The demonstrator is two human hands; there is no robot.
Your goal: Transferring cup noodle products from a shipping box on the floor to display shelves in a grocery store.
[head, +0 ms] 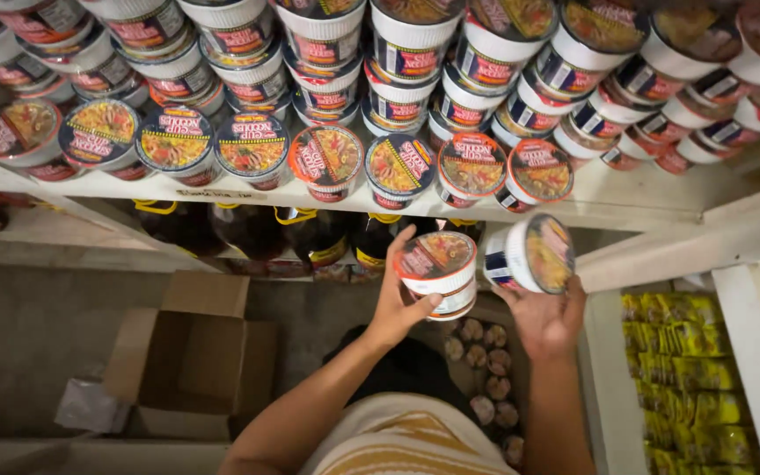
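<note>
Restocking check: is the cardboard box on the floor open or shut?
Open: the cardboard box has its flaps spread outward, and its inside looks empty.

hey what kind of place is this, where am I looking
Most likely a small grocery shop or its stockroom. A white shelf is packed with stacked noodle cups, yellow packets fill a rack, and an open cardboard box sits on the floor.

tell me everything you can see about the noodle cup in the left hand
The round white noodle cup with a red band and a printed foil lid is a sealed, paper-walled tub, its lid showing a picture of noodles. It is tilted, lid facing up toward the camera. The left hand grips its side, thumb on the front wall, fingers behind. It sits below the white shelf edge, beside the blue-banded cup in the right hand.
</note>
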